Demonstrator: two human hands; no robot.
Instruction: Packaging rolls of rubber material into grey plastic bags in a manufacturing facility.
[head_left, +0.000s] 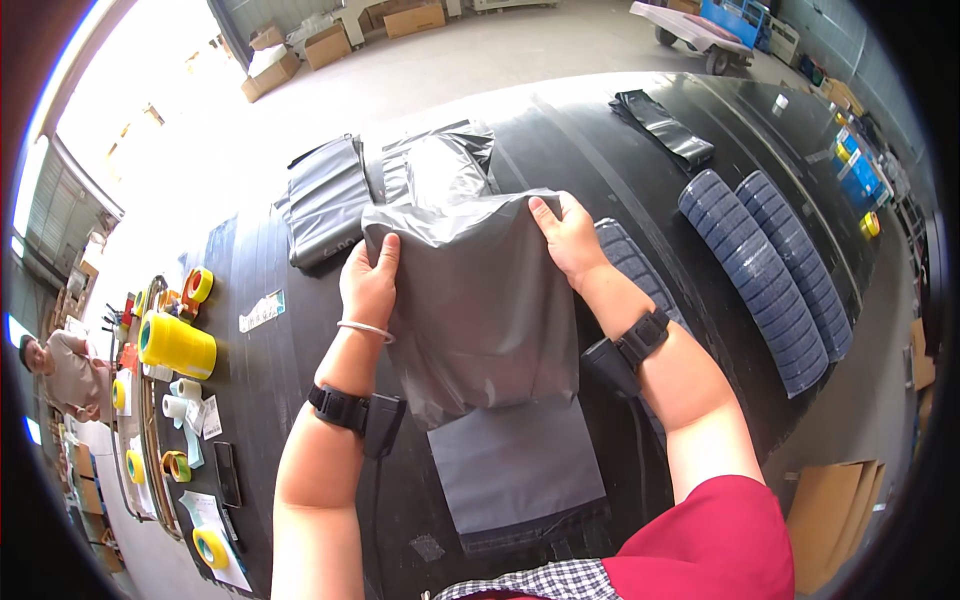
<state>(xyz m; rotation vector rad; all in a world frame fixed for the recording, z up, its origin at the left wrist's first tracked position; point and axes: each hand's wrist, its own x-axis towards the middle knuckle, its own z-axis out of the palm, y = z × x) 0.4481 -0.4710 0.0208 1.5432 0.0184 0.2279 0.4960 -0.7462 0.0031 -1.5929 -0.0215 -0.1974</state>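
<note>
Head view: 2 hands' fingers (385,255) grasp 1 grey bag (470,300); seemingly 2 blue stacks (765,275).

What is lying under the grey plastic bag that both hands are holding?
Under the grey bag, a flat grey mailer lies on the black table, its upper part covered. The bag's contents cannot be seen.

Both hands are holding a grey plastic mailer bag (480,300) above the black table (600,130): the left hand (369,285) is gripping its upper left edge and the right hand (570,238) is gripping its upper right corner. Just below the bag, a flat grey mailer (515,465) is lying. Behind the bag, more grey bags (330,200) are lying. Right of it, two rows of dark blue folded items (765,270) are lying. Far left of it, yellow tape rolls (178,345) are standing.
</note>
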